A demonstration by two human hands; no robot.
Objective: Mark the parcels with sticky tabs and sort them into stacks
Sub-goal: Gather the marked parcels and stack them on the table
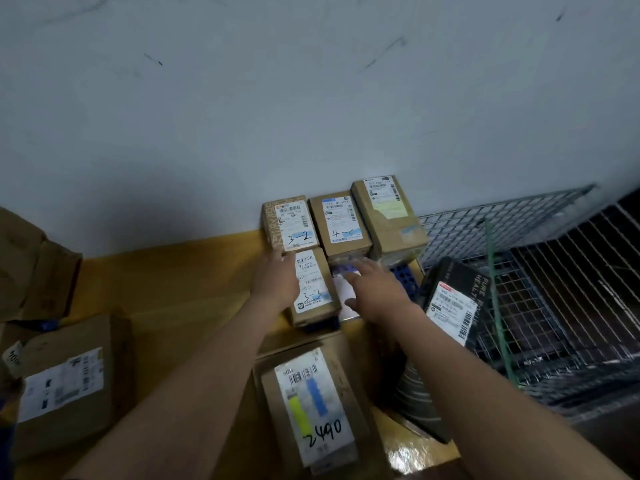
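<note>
Touching parcels (313,289), outstretched: left grip (277,282), right grip (379,291).

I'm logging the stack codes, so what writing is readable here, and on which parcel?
"3-2": back left box label.
"4-3": back middle box label.
"3-3": front box label, last digit unsure.
"2490": nearest box label.
"PURE": black box.
All printed label text is too blurred to read.

Left hand (277,283) on parcel (313,289) (perhaps gripping)
</note>
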